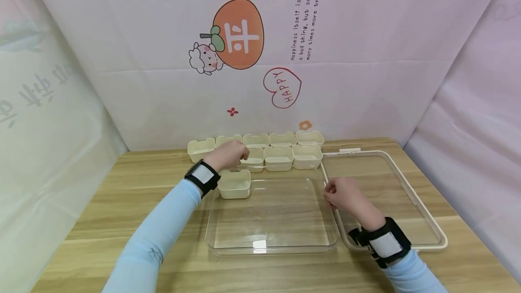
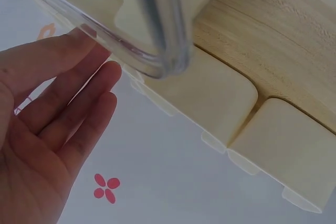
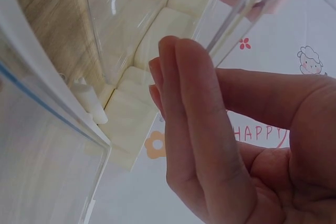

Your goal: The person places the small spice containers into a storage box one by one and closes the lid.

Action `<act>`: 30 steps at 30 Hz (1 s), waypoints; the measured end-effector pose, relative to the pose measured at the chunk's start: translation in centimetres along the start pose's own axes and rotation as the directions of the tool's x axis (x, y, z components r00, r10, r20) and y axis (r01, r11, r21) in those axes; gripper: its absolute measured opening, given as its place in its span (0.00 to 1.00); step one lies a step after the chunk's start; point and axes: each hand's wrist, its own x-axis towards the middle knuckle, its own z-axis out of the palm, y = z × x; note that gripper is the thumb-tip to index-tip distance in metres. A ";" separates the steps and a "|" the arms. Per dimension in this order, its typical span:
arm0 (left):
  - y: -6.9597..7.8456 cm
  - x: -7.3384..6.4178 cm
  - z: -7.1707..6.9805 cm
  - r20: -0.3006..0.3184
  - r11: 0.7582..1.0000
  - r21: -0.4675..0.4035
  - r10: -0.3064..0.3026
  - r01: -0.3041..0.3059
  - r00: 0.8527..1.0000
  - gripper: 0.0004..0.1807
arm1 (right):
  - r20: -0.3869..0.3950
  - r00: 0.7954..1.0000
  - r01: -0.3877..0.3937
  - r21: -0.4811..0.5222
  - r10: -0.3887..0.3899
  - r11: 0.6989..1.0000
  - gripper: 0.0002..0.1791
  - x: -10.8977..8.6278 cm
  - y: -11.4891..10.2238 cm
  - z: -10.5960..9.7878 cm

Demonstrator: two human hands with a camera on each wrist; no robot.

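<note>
A clear plastic box (image 1: 277,250) stands on the table with one small cream bin (image 1: 234,190) in its far left corner. My left hand (image 1: 229,155) is just beyond that corner, between this bin and the rows behind. Its fingers (image 2: 86,121) are extended and relaxed, with the thumb and index tips right at the clear rim. My right hand (image 1: 346,196) pinches the right wall of the box between thumb and fingers (image 3: 197,77). More cream bins (image 1: 278,158) stand in two rows along the box's far side; my left hand partly hides some.
A clear lid with a white frame (image 1: 392,196) lies right of the box, under my right hand and wrist. The wooden table (image 1: 122,211) meets a printed cloth backdrop (image 1: 171,116) behind the bins. White cloth also hangs at both sides.
</note>
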 end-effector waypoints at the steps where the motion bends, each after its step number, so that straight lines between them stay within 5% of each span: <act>1: -0.1 0.1 0.1 0.003 1.000 -0.002 0.003 -0.003 1.000 0.17 | 0.000 1.000 -0.004 0.005 0.004 1.000 0.05 0.0 0.0 0.0; 9: -0.3 0.4 0.4 0.025 0.999 -0.009 0.031 -0.031 0.999 0.21 | -0.001 1.000 -0.016 0.015 0.016 1.000 0.04 0.1 0.1 0.1; 20: 0.0 0.5 0.6 0.066 1.000 0.000 -0.003 0.003 0.998 0.23 | 0.000 1.000 -0.014 -0.009 0.014 1.000 0.05 -0.1 -0.4 -0.1; 30: -0.1 0.4 1.0 0.036 1.000 0.024 -0.013 0.012 0.999 0.24 | -0.005 1.000 -0.005 -0.039 0.005 0.999 0.06 -0.3 -0.5 0.0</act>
